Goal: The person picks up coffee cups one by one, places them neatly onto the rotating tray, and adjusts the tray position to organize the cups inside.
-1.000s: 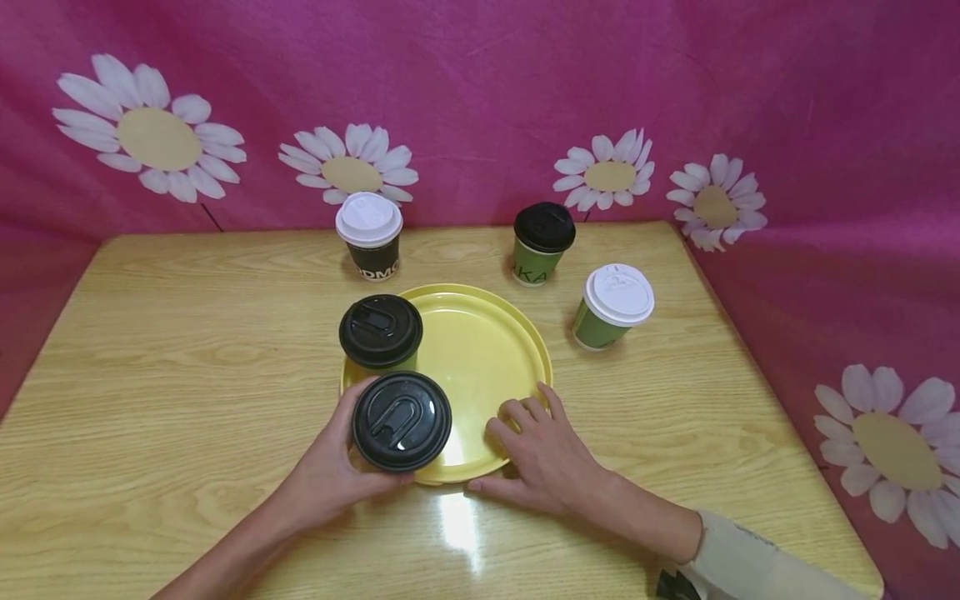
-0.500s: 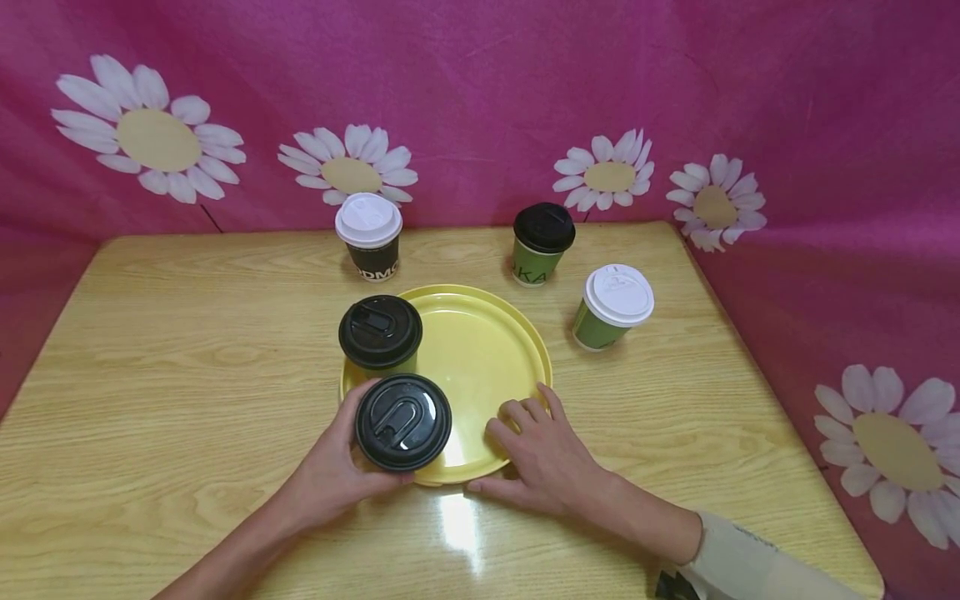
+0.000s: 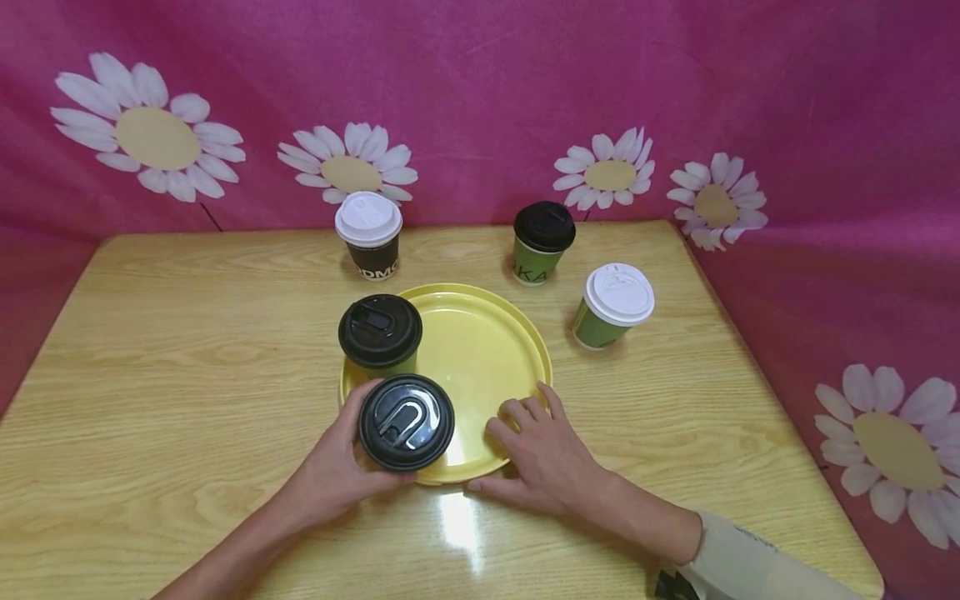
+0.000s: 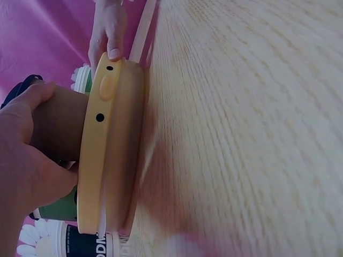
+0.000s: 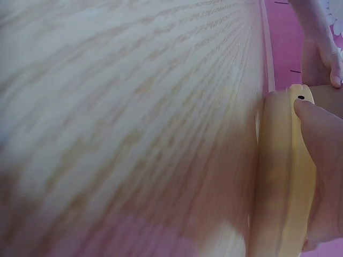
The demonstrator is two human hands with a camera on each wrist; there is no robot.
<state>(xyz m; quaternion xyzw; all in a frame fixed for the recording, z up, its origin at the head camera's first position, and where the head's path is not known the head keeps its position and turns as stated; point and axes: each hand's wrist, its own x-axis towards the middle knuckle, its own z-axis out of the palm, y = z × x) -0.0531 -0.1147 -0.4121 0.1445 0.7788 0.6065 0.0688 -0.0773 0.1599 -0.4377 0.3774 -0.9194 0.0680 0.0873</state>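
My left hand point(image 3: 333, 462) grips a brown paper coffee cup point(image 4: 60, 124) with a shiny black lid point(image 3: 407, 422). It is at the near left of a round yellow tray point(image 3: 487, 350), its base down by the rim in the left wrist view. Just behind it on the tray is a green coffee cup with a black lid point(image 3: 380, 331), partly hidden by the held cup. My right hand point(image 3: 546, 454) holds the tray's near right rim. Its thumb lies on the outer wall in the right wrist view, while its bent fingers reach over the rim.
Behind the tray on the wooden table point(image 3: 187, 350) stand a black cup with a white lid point(image 3: 370, 236) and a green cup with a black lid point(image 3: 542, 243). A green cup with a white lid point(image 3: 615, 305) stands right of the tray. A pink flowered cloth point(image 3: 480, 100) encloses the back.
The held cup has shifted slightly to the right in my left hand's grip, and the glare on its lid has changed. My right hand and the other cups stay put.
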